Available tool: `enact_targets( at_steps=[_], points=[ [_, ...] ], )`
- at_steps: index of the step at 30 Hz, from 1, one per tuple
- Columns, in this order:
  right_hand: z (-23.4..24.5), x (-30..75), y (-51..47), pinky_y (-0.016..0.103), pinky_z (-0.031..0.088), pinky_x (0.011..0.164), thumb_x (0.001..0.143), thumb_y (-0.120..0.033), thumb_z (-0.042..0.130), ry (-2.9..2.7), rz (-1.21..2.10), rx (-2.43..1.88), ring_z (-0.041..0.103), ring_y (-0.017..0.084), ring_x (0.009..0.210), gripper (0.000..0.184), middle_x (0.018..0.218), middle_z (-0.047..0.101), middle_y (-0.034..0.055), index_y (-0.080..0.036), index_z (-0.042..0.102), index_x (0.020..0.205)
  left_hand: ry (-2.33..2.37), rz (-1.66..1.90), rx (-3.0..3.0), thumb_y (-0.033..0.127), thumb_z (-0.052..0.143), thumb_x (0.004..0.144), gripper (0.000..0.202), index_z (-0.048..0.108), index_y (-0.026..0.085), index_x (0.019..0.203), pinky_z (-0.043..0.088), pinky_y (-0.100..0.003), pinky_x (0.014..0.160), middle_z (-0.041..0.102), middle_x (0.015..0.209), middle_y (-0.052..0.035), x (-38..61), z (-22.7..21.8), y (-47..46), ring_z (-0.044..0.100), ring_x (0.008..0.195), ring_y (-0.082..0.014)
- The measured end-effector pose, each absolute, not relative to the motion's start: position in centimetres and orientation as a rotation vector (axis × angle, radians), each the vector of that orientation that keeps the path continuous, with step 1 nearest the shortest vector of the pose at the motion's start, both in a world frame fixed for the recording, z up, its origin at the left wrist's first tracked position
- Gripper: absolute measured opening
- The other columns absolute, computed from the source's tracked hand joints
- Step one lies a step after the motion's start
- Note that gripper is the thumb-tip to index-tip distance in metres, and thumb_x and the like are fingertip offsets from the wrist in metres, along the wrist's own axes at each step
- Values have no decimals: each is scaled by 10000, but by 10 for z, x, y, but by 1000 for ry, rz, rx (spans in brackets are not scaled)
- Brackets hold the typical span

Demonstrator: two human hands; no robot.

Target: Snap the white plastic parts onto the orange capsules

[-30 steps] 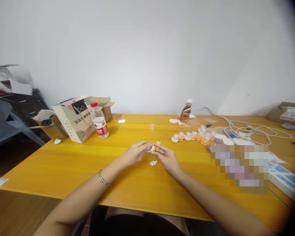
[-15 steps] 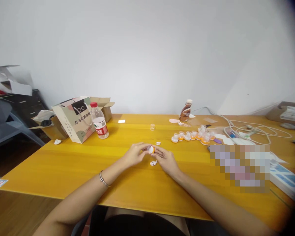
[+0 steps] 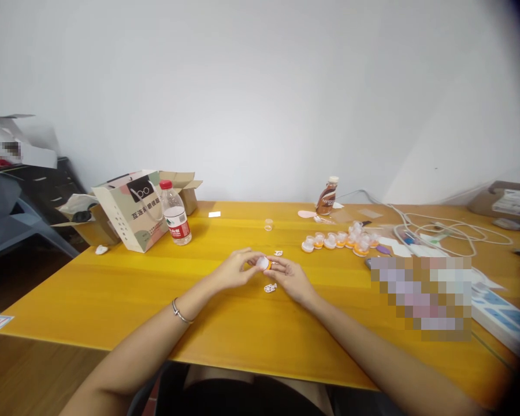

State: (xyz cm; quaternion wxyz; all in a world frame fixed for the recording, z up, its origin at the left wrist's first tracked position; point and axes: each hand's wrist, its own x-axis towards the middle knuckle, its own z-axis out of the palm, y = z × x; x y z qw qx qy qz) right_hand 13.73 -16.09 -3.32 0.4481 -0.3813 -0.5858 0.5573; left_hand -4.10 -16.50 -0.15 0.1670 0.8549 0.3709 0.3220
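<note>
A small round orange-and-white container (image 3: 264,263) is held between both hands above the middle of the table. My left hand (image 3: 239,268) grips its left side with thumb and fingers. My right hand (image 3: 291,279) pinches the orange rim from the right. Below the hands lies a flat white piece with dark spots (image 3: 270,288). Another small white printed piece (image 3: 278,253) rests just beyond the fingers, and farther back stands a clear round cup-like piece (image 3: 268,225). Several similar orange-and-clear containers (image 3: 330,240) are grouped on the right.
On the left are a water bottle (image 3: 175,216), a paper bag (image 3: 134,214) and open cardboard boxes (image 3: 186,188). A brown drink bottle (image 3: 327,197) stands near the wall. White cables (image 3: 433,216) and papers (image 3: 396,247) clutter the right side of the yellow table (image 3: 112,294).
Both hands have shifted very slightly left with the container between them. The container seems slightly tilted compared with before. The other things on the table stay in place.
</note>
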Motion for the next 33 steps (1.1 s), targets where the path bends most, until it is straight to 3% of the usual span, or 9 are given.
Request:
enact_targets(
  at_steps=[5, 11, 17, 22, 28, 33],
  points=[
    [-33, 136, -162, 360, 447, 848, 603, -231, 663, -1422, 1357, -920, 638, 189, 834, 372, 815, 699, 20, -191, 585, 964, 1081, 960, 2428, 294, 493, 810, 256, 582, 155, 1005, 449, -273, 757, 609, 853, -51, -38, 0, -167, 563, 767, -136],
    [-38, 135, -163, 366, 429, 889, 641, -248, 635, -1452, 1289, -903, 609, 198, 936, 367, 947, 681, 30, -215, 589, 1004, 1075, 943, 2483, 220, 488, 804, 260, 557, 152, 1045, 448, -258, 767, 583, 852, -52, -38, -5, -166, 561, 772, -129],
    [-42, 135, -164, 365, 469, 837, 646, -244, 624, -1446, 1245, -914, 624, 203, 897, 360, 933, 684, 44, -195, 592, 1001, 1066, 944, 2634, 178, 453, 818, 283, 525, 160, 1091, 450, -271, 765, 556, 873, -65, -37, -9, -166, 545, 807, -145],
    [-39, 134, -164, 370, 476, 818, 620, -248, 654, -1388, 1324, -929, 638, 206, 853, 384, 895, 693, 49, -190, 589, 994, 1023, 933, 2625, 241, 465, 826, 287, 538, 162, 1092, 443, -279, 779, 567, 882, -70, -40, -7, -164, 544, 819, -150],
    [-34, 136, -162, 360, 467, 812, 591, -291, 688, -1411, 1492, -910, 642, 191, 819, 400, 850, 700, 43, -185, 604, 967, 1059, 941, 2383, 353, 501, 800, 278, 620, 159, 959, 452, -254, 706, 609, 797, -45, -39, -3, -162, 564, 725, -129],
    [-33, 137, -160, 344, 453, 826, 570, -275, 708, -1350, 1521, -886, 637, 172, 813, 412, 831, 694, 43, -177, 590, 952, 1089, 997, 2374, 313, 527, 771, 257, 613, 141, 941, 441, -244, 721, 615, 824, -49, -48, 11, -162, 559, 748, -125]
  ],
)
